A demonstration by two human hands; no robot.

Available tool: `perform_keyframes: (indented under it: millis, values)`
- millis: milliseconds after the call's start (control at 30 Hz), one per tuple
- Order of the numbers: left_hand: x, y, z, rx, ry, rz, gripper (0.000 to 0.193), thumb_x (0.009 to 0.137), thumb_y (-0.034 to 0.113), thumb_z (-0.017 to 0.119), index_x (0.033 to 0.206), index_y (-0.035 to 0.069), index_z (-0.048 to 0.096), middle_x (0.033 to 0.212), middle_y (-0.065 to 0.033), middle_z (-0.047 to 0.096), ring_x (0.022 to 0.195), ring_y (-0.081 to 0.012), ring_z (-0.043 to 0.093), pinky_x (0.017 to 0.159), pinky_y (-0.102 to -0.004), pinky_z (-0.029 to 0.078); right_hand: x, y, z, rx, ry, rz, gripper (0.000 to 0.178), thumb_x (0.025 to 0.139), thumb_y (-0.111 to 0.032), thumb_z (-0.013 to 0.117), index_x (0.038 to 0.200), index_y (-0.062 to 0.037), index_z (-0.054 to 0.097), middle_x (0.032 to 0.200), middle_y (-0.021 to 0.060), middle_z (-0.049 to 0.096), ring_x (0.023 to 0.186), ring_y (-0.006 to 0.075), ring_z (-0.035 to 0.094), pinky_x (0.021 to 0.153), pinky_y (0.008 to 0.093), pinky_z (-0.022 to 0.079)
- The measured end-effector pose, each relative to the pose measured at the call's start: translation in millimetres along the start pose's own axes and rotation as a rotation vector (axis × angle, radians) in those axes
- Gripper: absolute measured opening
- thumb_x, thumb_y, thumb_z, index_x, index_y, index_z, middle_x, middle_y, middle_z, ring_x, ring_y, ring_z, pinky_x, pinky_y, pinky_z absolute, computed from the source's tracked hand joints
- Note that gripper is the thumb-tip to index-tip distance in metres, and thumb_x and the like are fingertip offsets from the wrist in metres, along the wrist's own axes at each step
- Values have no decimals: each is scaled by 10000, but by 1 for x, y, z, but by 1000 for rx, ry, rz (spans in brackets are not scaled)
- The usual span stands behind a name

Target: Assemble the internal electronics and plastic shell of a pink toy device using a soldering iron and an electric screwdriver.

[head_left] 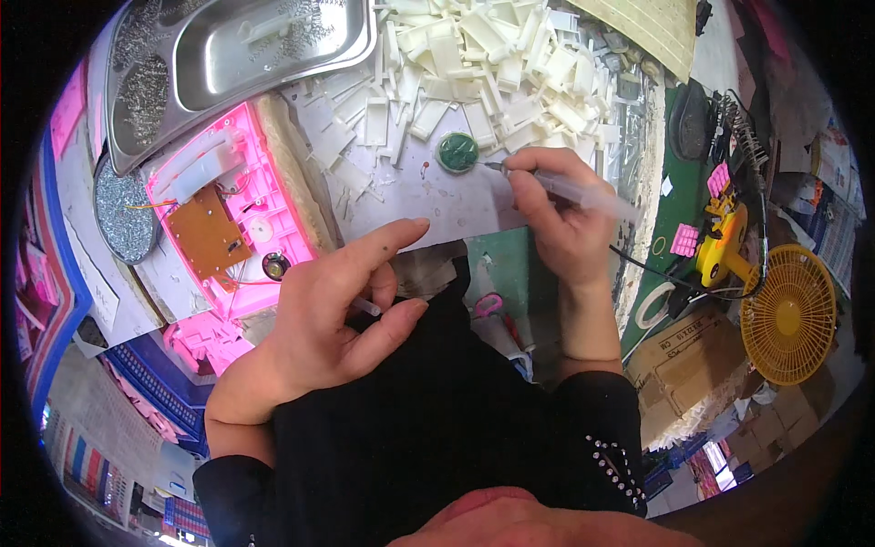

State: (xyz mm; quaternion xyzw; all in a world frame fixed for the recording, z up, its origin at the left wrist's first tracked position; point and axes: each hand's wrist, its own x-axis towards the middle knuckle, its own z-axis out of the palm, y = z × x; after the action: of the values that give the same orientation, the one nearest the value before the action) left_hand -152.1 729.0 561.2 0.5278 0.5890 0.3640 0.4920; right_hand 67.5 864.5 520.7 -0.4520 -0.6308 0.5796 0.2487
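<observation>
My right hand (567, 205) pinches a translucent white tube (592, 195), possibly a syringe. The tube's thin tip points at a small round pot of green material (458, 151) on the pale work surface. I cannot tell whether the tip touches the pot. My left hand (342, 305) hovers beside a pink plastic shell (301, 214), index finger stretched out and the other fingers curled. A thin whitish rod (365, 306) sticks out from those curled fingers; most of it is hidden. Inside the shell lie a brown circuit board (208, 232), wires and a small round speaker (274, 265).
Many white plastic pieces (447, 59) are heaped at the far side. A metal compartment tray (214, 87) of screws stands far left, near an oval dish of small metal parts (126, 214). At right are a yellow tool (726, 244), a black cable and a yellow round grille (789, 314).
</observation>
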Motion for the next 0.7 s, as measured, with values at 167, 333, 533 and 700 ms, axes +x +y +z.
perform_keyframes:
  millis: [167,333,533,700]
  values:
    - [1,-2,0,-9,9,7,590,812,59,769,1367,40,570,647,-29,517,537,-146,527,506,-279,420,3,4,5,-390,36,-495,229,760,11,795,962,-58,712,768,87,655,614,231,608,574,318,495]
    - [2,-1,-1,16,-1,-8,578,811,51,766,1357,34,577,650,-35,511,543,-158,528,514,-284,427,-7,3,3,-367,41,-491,264,722,43,797,950,-58,711,741,85,634,612,232,603,557,316,483]
    - [5,0,-1,7,1,16,564,810,49,767,1346,38,589,659,-35,512,558,-166,536,534,-287,440,-17,6,6,-388,64,-497,223,796,50,717,1010,-3,684,745,122,640,612,232,598,575,314,473]
    - [4,0,-3,22,-15,8,560,810,54,768,1342,38,593,657,-38,512,559,-178,544,539,-299,448,-13,20,19,-394,89,-623,249,776,71,738,1005,-10,685,767,121,656,624,243,611,582,318,487]
